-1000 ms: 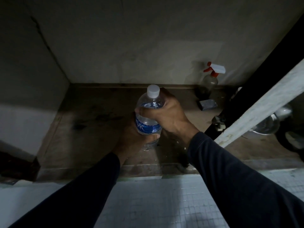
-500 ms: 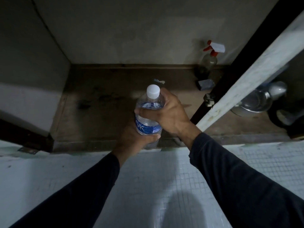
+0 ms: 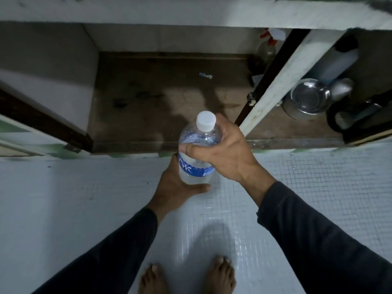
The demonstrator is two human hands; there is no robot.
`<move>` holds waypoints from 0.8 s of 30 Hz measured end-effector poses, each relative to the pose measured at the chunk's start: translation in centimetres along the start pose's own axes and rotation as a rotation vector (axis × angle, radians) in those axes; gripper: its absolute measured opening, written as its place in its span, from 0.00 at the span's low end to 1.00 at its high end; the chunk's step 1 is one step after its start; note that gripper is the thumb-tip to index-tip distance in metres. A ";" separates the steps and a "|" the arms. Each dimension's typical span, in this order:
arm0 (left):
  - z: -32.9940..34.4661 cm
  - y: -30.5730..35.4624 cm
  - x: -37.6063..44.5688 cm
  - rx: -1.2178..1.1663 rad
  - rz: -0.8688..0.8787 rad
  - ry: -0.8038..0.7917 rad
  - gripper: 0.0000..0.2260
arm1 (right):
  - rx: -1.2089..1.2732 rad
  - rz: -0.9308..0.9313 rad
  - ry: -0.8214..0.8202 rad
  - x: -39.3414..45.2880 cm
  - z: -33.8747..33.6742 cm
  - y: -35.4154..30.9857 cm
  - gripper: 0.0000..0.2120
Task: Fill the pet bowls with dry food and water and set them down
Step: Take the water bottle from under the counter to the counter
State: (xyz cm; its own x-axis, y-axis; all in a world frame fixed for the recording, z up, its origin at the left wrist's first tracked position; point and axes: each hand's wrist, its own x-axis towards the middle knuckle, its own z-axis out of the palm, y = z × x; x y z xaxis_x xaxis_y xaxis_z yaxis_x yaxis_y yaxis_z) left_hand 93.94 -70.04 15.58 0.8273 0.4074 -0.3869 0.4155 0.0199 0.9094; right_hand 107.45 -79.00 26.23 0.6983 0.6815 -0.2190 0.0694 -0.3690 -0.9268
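Both hands hold the capped water bottle [image 3: 198, 153] upright above the tiled floor [image 3: 63, 209]: left hand [image 3: 176, 185] cupping its base, right hand [image 3: 224, 153] wrapped round its shoulder. Likely the water-fetching step; next, uncapping and finding a bowl.

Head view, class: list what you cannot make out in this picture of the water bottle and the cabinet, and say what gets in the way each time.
- Water bottle: base hidden by the left hand; label partly covered by the right hand.
- Spray bottle: partly hidden behind the cabinet door; contents too dark to tell.
- Steel bowl: whether anything is inside cannot be told.
- Small scrap on the cabinet floor: too small to identify.
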 end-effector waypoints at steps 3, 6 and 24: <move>0.1 1.8 -3.2 0.017 -0.013 0.003 0.41 | -0.020 0.026 -0.008 -2.8 -0.7 -2.7 0.29; -0.1 4.8 -6.1 0.031 -0.038 -0.005 0.38 | -0.013 0.072 -0.015 -5.2 -1.6 -6.1 0.28; -5.4 34.1 -19.4 0.053 0.089 0.018 0.37 | 0.037 0.017 0.065 -14.7 -10.7 -36.7 0.27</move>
State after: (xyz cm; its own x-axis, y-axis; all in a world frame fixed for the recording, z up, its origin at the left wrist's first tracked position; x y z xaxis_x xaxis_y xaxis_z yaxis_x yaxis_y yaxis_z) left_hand 90.01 -72.29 54.96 0.8550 0.4221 -0.3015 0.3603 -0.0651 0.9306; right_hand 102.29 -82.21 66.75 0.7438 0.6327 -0.2157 0.0315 -0.3555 -0.9342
